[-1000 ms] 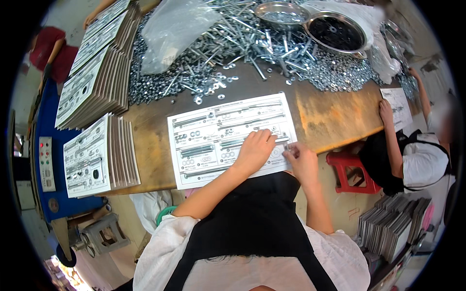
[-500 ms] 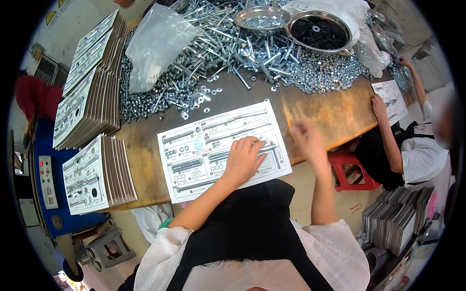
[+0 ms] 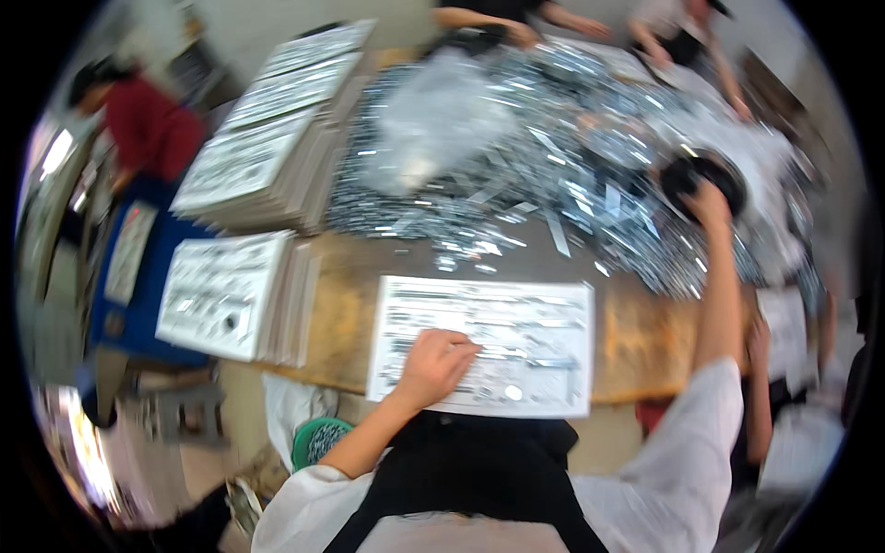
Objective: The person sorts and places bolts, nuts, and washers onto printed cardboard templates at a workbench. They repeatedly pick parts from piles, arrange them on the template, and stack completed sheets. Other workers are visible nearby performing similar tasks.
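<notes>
A white card printed with drawings of hardware (image 3: pixel 553 396) lies at the table's front edge before me. My left hand (image 3: pixel 435 370) rests over its left middle part, fingers bent and drawn together; what they hold, if anything, does not show. My right arm stretches out to the far right. My right hand (image 3: pixel 708 203) dips into a round metal bowl (image 3: pixel 735 172) of black pieces (image 3: pixel 680 177); its fingertips are hidden and blurred. Close behind the card spreads a large heap of loose bolts and nuts (image 3: pixel 553 184), smeared by motion.
Stacks of printed cards (image 3: pixel 244 175) stand on the left, with a shorter stack (image 3: pixel 221 295) nearer. A clear plastic bag (image 3: pixel 433 120) lies on the heap. A green bucket (image 3: pixel 304 442) sits below the table edge. Co-workers are at the far side, far left and right.
My right hand has gone from beside the card to the bowl at the far right. My left hand's spread fingers have drawn together. The whole view has shifted, showing more co-workers.
</notes>
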Available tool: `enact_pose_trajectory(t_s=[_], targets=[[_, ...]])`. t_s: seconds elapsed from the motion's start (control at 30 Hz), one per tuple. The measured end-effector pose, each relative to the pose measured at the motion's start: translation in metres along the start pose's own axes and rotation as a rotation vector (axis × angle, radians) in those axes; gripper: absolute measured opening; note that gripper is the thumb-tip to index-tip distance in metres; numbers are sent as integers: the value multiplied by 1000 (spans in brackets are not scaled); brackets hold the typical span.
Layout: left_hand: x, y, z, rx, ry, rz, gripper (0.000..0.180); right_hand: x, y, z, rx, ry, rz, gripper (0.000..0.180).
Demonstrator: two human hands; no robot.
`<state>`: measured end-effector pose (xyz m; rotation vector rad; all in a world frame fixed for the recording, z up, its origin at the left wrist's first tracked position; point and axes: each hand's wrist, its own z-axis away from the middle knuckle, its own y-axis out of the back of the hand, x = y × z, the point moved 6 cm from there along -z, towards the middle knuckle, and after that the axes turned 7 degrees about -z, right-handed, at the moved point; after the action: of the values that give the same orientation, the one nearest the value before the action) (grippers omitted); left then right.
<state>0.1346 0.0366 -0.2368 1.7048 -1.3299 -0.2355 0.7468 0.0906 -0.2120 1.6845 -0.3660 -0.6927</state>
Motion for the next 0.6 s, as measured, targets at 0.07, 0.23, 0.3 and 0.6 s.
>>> enact_pose_trajectory(t_s=[0.07,0.23,0.3,0.6], targets=[[-17,16,13,6,34,-47,20,25,-7,-11,167,149,2,48],[-47,37,44,76,144,-119,17,47,-33,-51,112,236,-132,54],[-47,35,38,87,134,-123,15,65,-38,-58,84,222,-99,43],[-35,20,28,61,28,-66,8,63,-40,-57,270,291,-22,49]])
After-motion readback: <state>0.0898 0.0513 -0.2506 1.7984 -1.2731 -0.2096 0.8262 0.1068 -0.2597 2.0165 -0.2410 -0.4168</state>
